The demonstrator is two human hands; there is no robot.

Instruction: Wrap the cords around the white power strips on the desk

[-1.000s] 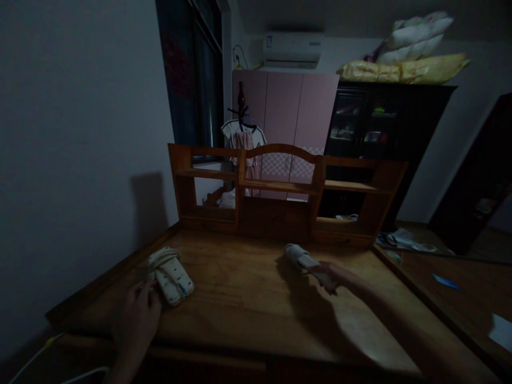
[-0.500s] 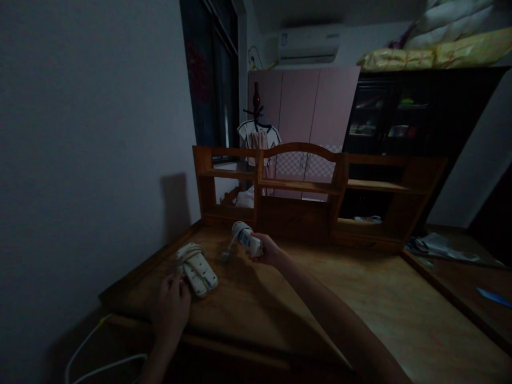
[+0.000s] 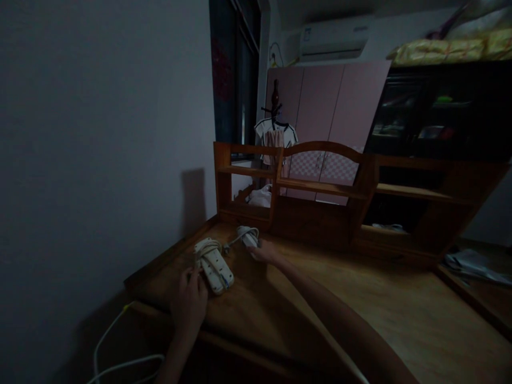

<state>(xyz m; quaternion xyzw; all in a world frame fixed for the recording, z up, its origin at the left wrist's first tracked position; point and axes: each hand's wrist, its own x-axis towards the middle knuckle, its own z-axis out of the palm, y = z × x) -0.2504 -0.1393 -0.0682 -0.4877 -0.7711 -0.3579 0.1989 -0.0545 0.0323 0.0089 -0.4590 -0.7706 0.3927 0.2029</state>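
Power strip (image 3: 216,264): white, oblong, with its own cord wound round the far end. It lies flat on the desk (image 3: 360,298) near the left front corner, long axis running away from me and slightly leftward.

My left hand (image 3: 190,298): back upward, fingers stretched forward, tips touching the near left end of the power strip. The fingers are not wrapped round it. The hand lies open against it, heel near the front edge of the desk.

Second white strip (image 3: 248,236): smaller in view, just beyond and to the right of the first, close to it, but contact cannot be resolved in this light. A short cord (image 3: 233,244) trails from it toward the first strip and ends in a plug on the wood.

My right hand (image 3: 264,252): arm reaching across the desk from lower right. Fingers are curled about the near end of the second white strip and hold it. It appears to sit low on the desk; the light is too dim to confirm.

Surroundings: a wooden shelf unit (image 3: 320,186) stands along the back of the desk, directly behind both strips. Plain wall (image 3: 100,133) on the left. A white cable (image 3: 108,341) hangs below the desk's left corner. Beyond the shelf are a pink wardrobe (image 3: 332,106), a dark cabinet (image 3: 432,112) and an air conditioner (image 3: 336,40).
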